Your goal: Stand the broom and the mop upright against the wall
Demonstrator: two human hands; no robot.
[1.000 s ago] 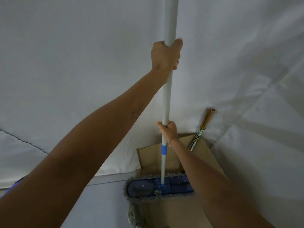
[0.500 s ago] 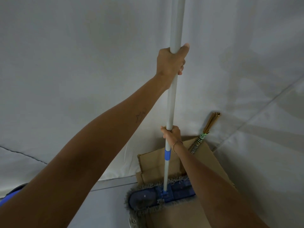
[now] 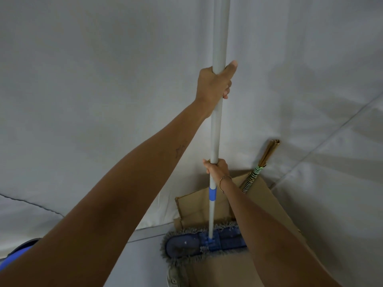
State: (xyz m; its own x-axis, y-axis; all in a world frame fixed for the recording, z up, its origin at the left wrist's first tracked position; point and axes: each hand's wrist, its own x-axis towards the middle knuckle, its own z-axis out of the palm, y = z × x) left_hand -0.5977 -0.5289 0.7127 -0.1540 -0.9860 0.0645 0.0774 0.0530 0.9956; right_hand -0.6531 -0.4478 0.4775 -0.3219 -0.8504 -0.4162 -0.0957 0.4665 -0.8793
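Note:
The mop (image 3: 216,131) has a long pale grey pole with a blue collar and a flat blue fringed head (image 3: 186,244) resting on the floor. It stands nearly upright in front of the white fabric wall (image 3: 103,90). My left hand (image 3: 214,83) grips the pole high up. My right hand (image 3: 217,169), with a thin bracelet at the wrist, grips it lower, just above the blue collar. The broom (image 3: 260,166), with a striped handle and a straw-coloured end, leans in the corner to the right.
Flattened cardboard (image 3: 196,206) lies on the floor and against the wall under and behind the mop head. A shoe tip (image 3: 173,278) shows below the mop head. A blue object (image 3: 18,256) sits at the lower left edge.
The mop pole has shifted slightly right and its top tilted further toward the wall, with the head sliding a little lower in view. Both hands keep their grip.

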